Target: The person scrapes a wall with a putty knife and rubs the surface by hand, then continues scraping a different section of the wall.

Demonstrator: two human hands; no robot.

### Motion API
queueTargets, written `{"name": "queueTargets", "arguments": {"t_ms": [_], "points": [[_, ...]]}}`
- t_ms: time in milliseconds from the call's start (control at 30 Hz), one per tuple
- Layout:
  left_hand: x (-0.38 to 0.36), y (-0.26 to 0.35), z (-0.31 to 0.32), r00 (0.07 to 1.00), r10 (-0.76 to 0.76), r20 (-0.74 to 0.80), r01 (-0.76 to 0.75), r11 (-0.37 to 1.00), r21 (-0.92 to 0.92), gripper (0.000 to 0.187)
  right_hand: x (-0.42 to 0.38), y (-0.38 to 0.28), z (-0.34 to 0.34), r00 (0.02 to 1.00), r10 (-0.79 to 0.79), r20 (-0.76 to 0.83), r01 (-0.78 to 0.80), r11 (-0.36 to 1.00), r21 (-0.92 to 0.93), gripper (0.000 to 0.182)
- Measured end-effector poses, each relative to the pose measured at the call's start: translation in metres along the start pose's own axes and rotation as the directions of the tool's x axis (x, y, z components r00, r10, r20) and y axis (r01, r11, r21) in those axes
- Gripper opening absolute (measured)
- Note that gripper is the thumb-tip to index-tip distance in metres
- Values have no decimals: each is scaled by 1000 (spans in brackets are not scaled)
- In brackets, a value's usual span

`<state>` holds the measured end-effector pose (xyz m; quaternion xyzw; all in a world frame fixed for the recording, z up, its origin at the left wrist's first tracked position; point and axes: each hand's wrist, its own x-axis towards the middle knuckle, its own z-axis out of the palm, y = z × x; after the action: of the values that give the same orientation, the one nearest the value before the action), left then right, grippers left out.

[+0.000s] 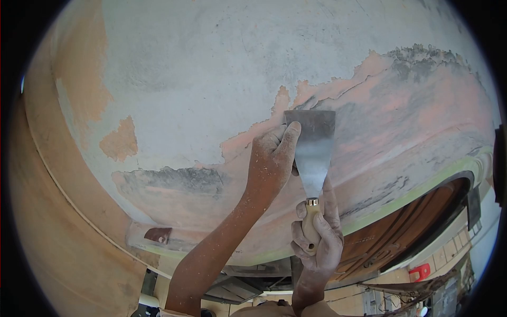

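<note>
A wide putty knife [316,150] with a steel blade and pale handle stands upright before the wall, blade end up. My right hand [323,240], dusted white, wraps its fingers round the handle from below. At the blade's upper left edge, my left hand [277,141] is closed, its thumb lying over the edge and its other fingers partly hidden. White dust speckles the left wrist. Behind the blade, the wall [211,68] has pale grey paint broken along a ragged line, with pinkish and dark grey patches below it.
A dark red-brown flat piece [158,235] lies on the ledge at lower left. Below the wall's curved edge is an arched brown wooden door [404,227] at lower right. A red plastic item [420,272] and clutter stand far below on a tiled floor.
</note>
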<state>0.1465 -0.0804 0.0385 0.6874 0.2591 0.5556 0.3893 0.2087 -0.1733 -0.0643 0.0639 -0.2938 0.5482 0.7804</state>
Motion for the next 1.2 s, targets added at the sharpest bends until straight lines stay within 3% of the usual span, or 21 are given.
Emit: {"name": "queueTargets", "arguments": {"t_ms": [133, 367, 433, 533, 733, 867, 1033, 1200], "points": [[7, -4, 4, 997, 72, -1, -72, 997, -6, 39, 7, -2, -1, 998, -36, -42, 33, 998, -52, 59], [1, 1, 6, 999, 45, -17, -44, 997, 60, 41, 4, 3, 0, 989, -55, -138, 42, 995, -95, 62], [2, 4, 9, 999, 20, -32, -19, 1000, 19, 42, -1, 5, 1, 995, -53, -85, 46, 996, -83, 63], [7, -9, 6, 979, 203, -2, -201, 970, 137, 42, 3, 9, -3, 997, -66, -27, 64, 996, -59, 63], [13, -8, 9, 972, 236, -17, -229, 955, 191, 41, 7, 8, 0, 997, -58, -55, 56, 998, -34, 62], [14, 4, 10, 984, 180, 1, -178, 971, 161, 41, 10, 6, 9, 992, -64, -107, 57, 996, -74, 60], [13, 14, 10, 996, 82, 20, -84, 982, 172, 40, 14, 1, 2, 997, -62, -38, 60, 997, -43, 59], [14, 8, 10, 987, 157, 19, -157, 962, 221, 42, 10, 2, 3, 998, -57, -36, 56, 998, -15, 60]]}}
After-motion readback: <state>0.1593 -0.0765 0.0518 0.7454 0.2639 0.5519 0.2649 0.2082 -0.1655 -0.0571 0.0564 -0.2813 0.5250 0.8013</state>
